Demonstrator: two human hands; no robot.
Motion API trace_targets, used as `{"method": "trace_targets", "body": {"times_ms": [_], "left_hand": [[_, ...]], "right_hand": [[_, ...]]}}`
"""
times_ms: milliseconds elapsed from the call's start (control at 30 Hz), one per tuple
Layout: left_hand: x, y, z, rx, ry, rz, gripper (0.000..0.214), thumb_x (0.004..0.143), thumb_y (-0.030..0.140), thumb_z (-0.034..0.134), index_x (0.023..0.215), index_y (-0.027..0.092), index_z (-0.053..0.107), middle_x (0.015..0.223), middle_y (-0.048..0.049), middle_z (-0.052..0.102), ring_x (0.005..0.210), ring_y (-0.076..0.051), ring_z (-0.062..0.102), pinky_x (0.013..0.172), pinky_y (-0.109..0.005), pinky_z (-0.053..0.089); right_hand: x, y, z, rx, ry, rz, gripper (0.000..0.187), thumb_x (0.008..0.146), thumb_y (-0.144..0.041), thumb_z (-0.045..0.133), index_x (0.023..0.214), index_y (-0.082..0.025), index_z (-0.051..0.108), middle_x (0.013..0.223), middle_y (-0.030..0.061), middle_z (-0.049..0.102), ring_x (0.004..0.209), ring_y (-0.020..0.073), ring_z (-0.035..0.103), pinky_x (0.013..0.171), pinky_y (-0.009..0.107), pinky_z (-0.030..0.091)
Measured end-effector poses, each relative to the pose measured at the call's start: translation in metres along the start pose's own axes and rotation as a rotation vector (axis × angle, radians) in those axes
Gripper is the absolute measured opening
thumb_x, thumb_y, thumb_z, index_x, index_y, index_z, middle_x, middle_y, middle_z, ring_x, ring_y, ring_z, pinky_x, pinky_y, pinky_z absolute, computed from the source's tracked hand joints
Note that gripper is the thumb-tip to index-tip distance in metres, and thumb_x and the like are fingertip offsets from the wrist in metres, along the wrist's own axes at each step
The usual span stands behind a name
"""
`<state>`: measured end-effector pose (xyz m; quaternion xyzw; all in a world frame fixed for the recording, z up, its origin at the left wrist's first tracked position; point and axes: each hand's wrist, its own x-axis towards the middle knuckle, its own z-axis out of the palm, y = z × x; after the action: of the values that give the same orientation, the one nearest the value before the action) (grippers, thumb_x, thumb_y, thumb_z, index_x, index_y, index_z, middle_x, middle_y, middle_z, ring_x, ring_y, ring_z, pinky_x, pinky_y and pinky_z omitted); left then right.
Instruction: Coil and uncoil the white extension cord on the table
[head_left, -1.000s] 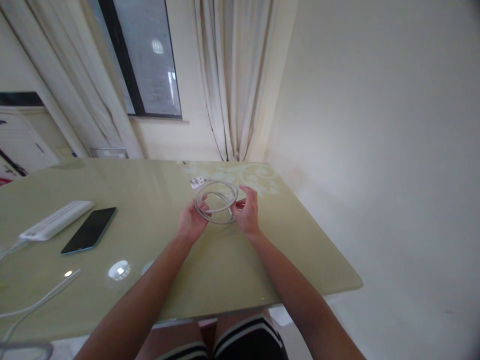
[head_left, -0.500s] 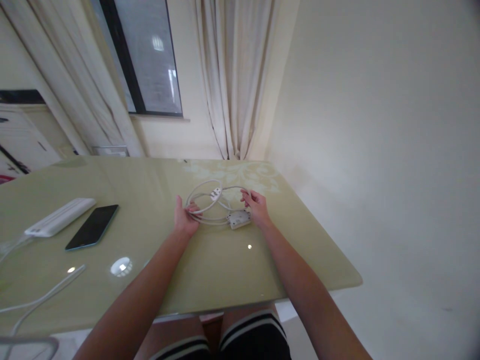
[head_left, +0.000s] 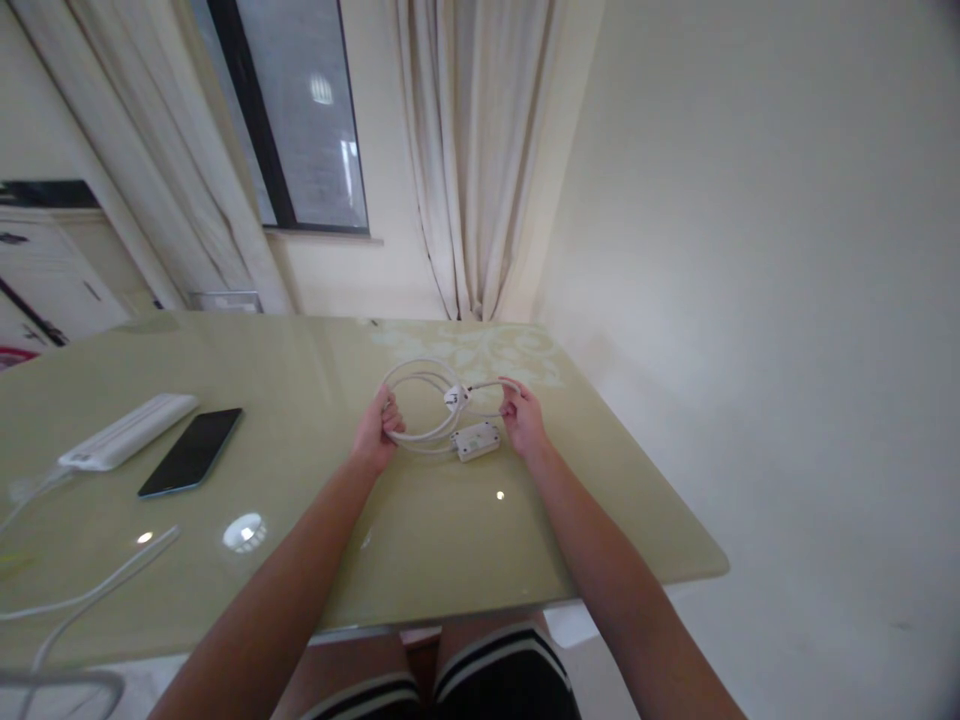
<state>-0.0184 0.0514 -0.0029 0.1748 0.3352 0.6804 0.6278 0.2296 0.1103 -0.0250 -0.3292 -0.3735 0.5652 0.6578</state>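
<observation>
A white power cord (head_left: 420, 362) lies in loops between my two hands, over the table top. My left hand (head_left: 379, 430) is closed round the bundled loops at their left side. On the right, my right hand (head_left: 522, 415) pinches a loop of the same cord near the plug. The white plug (head_left: 456, 398), its dark prongs showing, sits among the loops in the middle. Just below it, a small white socket block (head_left: 477, 441) at the cord's other end rests on the table, between the hands.
A black phone (head_left: 191, 452) and a long white power strip (head_left: 131, 432) lie to the left on the glossy green table (head_left: 420, 560). A loose white cable (head_left: 112, 580) runs off the near left edge. A wall (head_left: 750, 300) stands at the right.
My left hand's fingers have closed round the cord loops. The plug has moved right and turned, and my right hand has moved slightly right with its loop.
</observation>
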Motion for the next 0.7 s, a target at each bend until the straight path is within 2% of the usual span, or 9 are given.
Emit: {"method": "trace_targets", "body": {"times_ms": [100,167,267,400,533,600,700], "left_hand": [[0.002,-0.004,-0.002,0.140,0.031,0.123,0.034,0.088,0.047,0.073,0.082,0.016,0.063,0.048,0.0117,0.031,0.036,-0.003,0.030,0.038,-0.015,0.026],[0.002,-0.005,-0.002,0.243,0.040,0.215,0.037,0.085,0.052,0.073,0.085,0.015,0.067,0.050,0.0097,0.035,0.039,-0.004,0.034,0.039,-0.015,0.027],[0.001,-0.006,-0.003,0.385,0.030,0.347,0.035,0.086,0.050,0.073,0.083,0.015,0.071,0.053,0.0062,0.044,0.042,-0.005,0.040,0.040,-0.015,0.028],[0.003,-0.007,-0.006,0.440,0.063,0.439,0.026,0.090,0.040,0.070,0.082,0.015,0.073,0.058,0.0014,0.057,0.047,-0.006,0.049,0.046,-0.014,0.036],[0.009,-0.005,-0.012,0.459,0.167,0.491,0.024,0.089,0.036,0.071,0.085,0.013,0.074,0.071,-0.0051,0.070,0.053,-0.009,0.060,0.052,-0.016,0.045],[0.011,-0.003,-0.014,0.473,0.211,0.510,0.025,0.089,0.038,0.070,0.086,0.013,0.074,0.073,-0.0060,0.071,0.057,-0.010,0.062,0.056,-0.017,0.048],[0.009,0.001,-0.013,0.510,0.226,0.496,0.029,0.091,0.041,0.068,0.085,0.013,0.073,0.069,-0.0038,0.068,0.052,-0.009,0.059,0.053,-0.017,0.047]], "right_hand": [[0.003,0.003,-0.005,-0.012,0.135,0.034,0.028,0.066,-0.033,0.081,0.088,-0.019,0.071,0.051,-0.0116,0.035,0.046,0.0064,0.029,0.045,0.023,0.024],[0.007,0.005,-0.009,-0.046,0.249,0.074,0.023,0.073,-0.037,0.077,0.085,-0.019,0.067,0.048,-0.0125,0.031,0.042,0.0070,0.027,0.043,0.023,0.022],[0.011,0.003,-0.017,-0.060,0.341,0.117,0.028,0.086,-0.048,0.066,0.080,-0.021,0.060,0.045,-0.0133,0.025,0.037,0.0075,0.022,0.040,0.024,0.019],[0.014,-0.006,-0.021,0.017,0.337,0.099,0.041,0.095,-0.058,0.050,0.077,-0.022,0.054,0.045,-0.0129,0.023,0.037,0.0077,0.019,0.040,0.023,0.020],[0.013,-0.024,-0.026,0.103,0.286,-0.018,0.057,0.097,-0.072,0.038,0.078,-0.022,0.057,0.046,-0.0120,0.021,0.038,0.0083,0.019,0.042,0.024,0.022],[0.012,-0.036,-0.031,0.130,0.271,-0.091,0.062,0.097,-0.076,0.033,0.077,-0.022,0.057,0.046,-0.0113,0.021,0.039,0.0086,0.019,0.043,0.025,0.022],[0.008,-0.050,-0.035,0.161,0.262,-0.131,0.061,0.098,-0.074,0.033,0.077,-0.022,0.058,0.046,-0.0107,0.022,0.039,0.0084,0.018,0.043,0.024,0.021]]}}
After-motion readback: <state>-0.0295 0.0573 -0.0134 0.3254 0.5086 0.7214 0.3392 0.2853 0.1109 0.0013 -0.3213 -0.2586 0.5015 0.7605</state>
